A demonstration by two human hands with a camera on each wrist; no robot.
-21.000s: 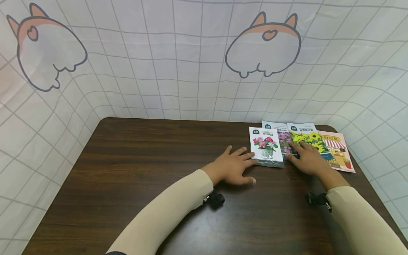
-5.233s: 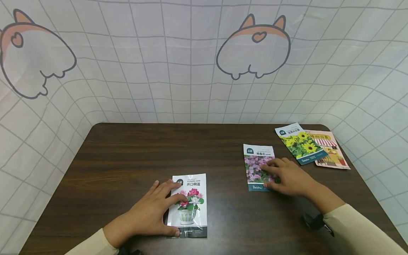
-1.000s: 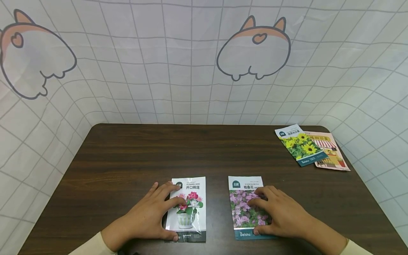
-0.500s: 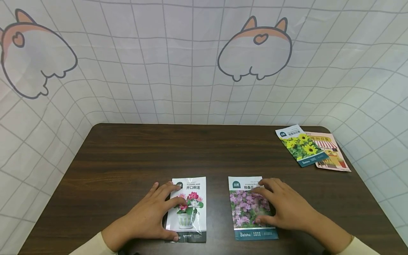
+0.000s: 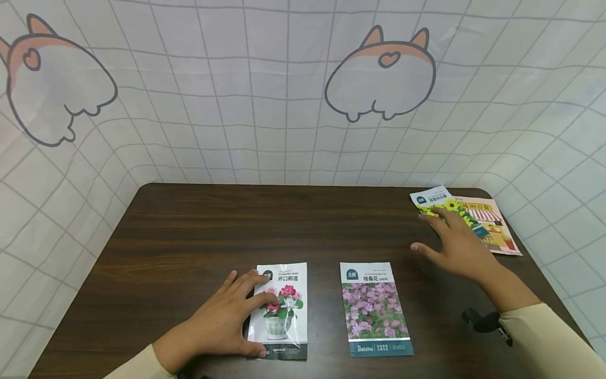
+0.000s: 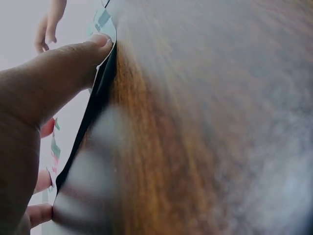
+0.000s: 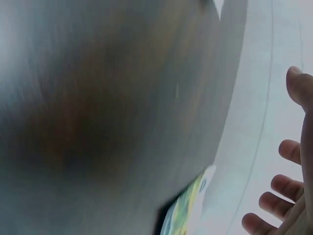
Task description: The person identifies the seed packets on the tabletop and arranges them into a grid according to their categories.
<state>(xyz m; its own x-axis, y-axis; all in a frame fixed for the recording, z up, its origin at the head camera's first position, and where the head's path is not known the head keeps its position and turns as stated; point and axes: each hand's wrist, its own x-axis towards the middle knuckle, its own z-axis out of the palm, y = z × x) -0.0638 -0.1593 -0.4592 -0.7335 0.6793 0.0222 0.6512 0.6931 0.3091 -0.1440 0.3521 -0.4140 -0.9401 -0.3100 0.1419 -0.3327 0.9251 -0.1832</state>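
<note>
My left hand [image 5: 220, 316] rests along the left side of a white seed packet [image 5: 293, 316] with pink flowers in a pot. Its fingers lie on the print and its thumb on the lower left corner; the left wrist view shows that thumb [image 6: 100, 41] at the packet's edge. To the right lies a purple-flower seed packet [image 5: 374, 310], upright to me and untouched. At the back right my right hand [image 5: 456, 245] reaches over a yellow sunflower seed packet [image 5: 428, 197], covering part of it. In the right wrist view the fingers [image 7: 286, 188] are spread above that packet.
A pink seed packet [image 5: 497, 226] with a shopfront picture lies partly under the sunflower packet, near the right table edge. The dark wooden table [image 5: 213, 226] is bordered by a white gridded curtain [image 5: 265, 121] at the back and sides.
Since 21 seconds ago the pot-flower packet, then the purple one, have come from the back-right group to the front. My right hand has just left the purple packet for the sunflower one.
</note>
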